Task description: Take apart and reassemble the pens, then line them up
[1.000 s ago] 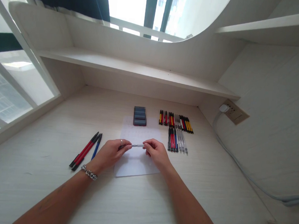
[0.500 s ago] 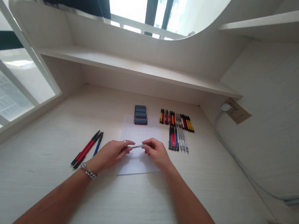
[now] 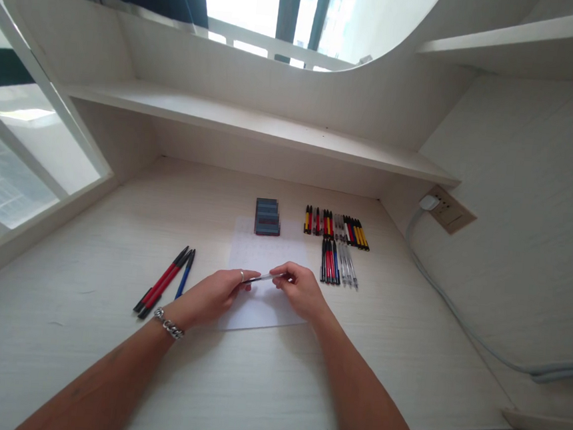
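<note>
Both my hands hold one clear pen (image 3: 262, 278) level above a white sheet of paper (image 3: 266, 253) on the desk. My left hand (image 3: 214, 293), with a ring and a chain bracelet at the wrist, pinches the pen's left end. My right hand (image 3: 300, 290) pinches its right end. The fingers of both hands are closed round the pen. To the left lie three pens (image 3: 165, 281), black, red and blue, side by side.
A dark blurred box (image 3: 267, 217) sits at the paper's far edge. Two rows of several pens (image 3: 337, 243) lie to the right of it. A wall socket (image 3: 445, 209) with a white plug and a cable (image 3: 462, 327) is on the right wall. A shelf (image 3: 254, 128) overhangs the back.
The pen's left end has dipped slightly as my hands shifted a little closer together; the view has tilted down slightly. Everything on the desk stays in place.
</note>
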`<action>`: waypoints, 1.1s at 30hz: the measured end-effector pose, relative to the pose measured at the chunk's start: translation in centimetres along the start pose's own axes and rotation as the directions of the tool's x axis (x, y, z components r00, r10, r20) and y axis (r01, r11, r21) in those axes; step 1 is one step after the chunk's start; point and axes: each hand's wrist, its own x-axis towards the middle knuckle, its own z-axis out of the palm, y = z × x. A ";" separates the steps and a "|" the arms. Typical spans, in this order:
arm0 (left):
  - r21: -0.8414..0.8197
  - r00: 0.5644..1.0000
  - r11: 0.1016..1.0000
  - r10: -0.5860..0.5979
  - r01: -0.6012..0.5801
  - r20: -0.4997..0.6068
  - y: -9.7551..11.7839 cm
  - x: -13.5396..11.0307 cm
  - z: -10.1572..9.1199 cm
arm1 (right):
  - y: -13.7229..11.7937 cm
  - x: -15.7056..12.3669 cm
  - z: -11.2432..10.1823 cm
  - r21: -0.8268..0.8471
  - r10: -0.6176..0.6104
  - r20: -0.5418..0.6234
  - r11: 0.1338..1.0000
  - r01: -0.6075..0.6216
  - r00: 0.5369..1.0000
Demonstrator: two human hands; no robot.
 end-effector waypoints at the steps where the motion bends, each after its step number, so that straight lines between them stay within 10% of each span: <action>1: 0.014 1.000 1.000 -0.003 0.003 0.003 -0.1 0.0 -0.1 | 0.1 0.0 -0.2 -0.003 0.003 -0.007 1.000 -0.003 1.000; 33: 0.040 0.998 0.997 -0.062 0.062 0.008 -0.3 -0.4 -1.3 | -0.3 -0.2 -4.2 -0.046 0.036 -0.004 0.998 -0.036 0.999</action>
